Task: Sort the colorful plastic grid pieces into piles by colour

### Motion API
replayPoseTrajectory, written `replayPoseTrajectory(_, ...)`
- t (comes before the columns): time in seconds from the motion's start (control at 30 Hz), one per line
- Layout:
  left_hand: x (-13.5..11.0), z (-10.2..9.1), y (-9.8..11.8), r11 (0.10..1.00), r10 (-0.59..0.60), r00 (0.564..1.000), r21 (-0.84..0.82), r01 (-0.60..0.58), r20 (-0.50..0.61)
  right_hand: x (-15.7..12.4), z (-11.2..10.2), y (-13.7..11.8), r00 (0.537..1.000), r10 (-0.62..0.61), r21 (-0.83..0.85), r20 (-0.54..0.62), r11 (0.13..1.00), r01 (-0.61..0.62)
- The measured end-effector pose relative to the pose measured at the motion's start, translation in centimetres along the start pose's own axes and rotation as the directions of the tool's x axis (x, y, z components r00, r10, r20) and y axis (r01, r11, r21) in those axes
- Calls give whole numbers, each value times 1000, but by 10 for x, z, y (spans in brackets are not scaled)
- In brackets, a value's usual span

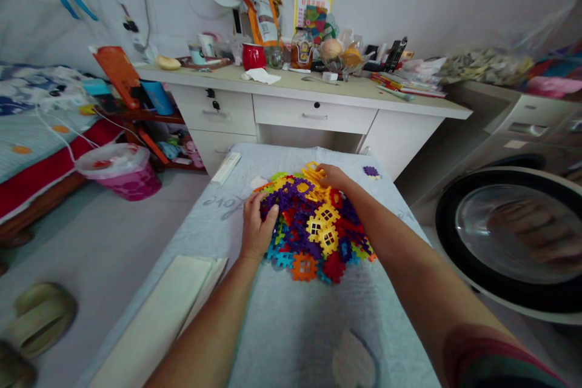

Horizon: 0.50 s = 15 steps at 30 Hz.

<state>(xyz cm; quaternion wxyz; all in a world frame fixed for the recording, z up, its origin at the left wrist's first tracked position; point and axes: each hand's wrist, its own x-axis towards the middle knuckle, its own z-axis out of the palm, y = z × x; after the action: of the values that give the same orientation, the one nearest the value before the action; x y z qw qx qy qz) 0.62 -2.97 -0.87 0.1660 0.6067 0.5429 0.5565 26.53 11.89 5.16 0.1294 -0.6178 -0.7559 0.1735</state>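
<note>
A heap of colourful plastic interlocking tiles [313,224] in purple, yellow, red, blue and orange lies on a pale blue cloth-covered table [282,327]. My left hand [257,225] rests against the heap's left side, fingers curled on the purple tiles. My right hand [333,177] reaches over the far top of the heap, fingers closed on a yellow tile. A single purple tile [371,171] lies apart at the far right.
A cream flat box [168,309] lies at the table's near left, a white remote-like bar [225,168] at the far left. Behind stands a cluttered white desk [313,109]. A washing machine door [509,236] is right, a pink bin [122,171] left.
</note>
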Motion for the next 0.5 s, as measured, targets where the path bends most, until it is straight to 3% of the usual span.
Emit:
replayPoseTrajectory(0.13, 1, 1, 1, 1000, -17, 1000, 3, 17, 24, -45, -8, 10, 995, -94, 429, 18, 900, 77)
replayPoseTrajectory(0.23, 1, 2, 3, 999, -28, 998, 20, 27, 51, -81, -4, -3, 989, -148, 597, 31, 796, 100)
replayPoseTrajectory(0.4, -2, 4, 16, 994, -54, 995, 104, 45, 87, -130, -1, -36, 944, -326, 539, -52, 786, 302)
replayPoseTrajectory(0.5, -1, 4, 25, 974, -111, 991, 207, 94, 72, -150, -9, -32, 915, -391, 484, -101, 784, 388)
